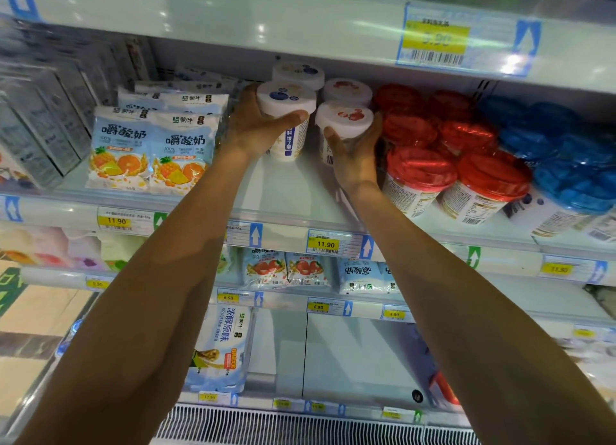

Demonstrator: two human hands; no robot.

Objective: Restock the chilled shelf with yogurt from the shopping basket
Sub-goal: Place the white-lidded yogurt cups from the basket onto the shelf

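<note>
Gripping blueberry-lid yogurt cup, left hand wrapped around; right hand clasping strawberry-lid yogurt cup on shelf

The two orange-and-pineapple pouches on the chilled shelf read 嚼酸奶 with "100%" beneath. Yellow price tags on the rail below it say 11.90, one at left, one mid-rail. Lower rails carry 6.90, 6.90 and 4.90. A big bag low down reads 浓醇原味. The top tag is too blurred to read.
</note>
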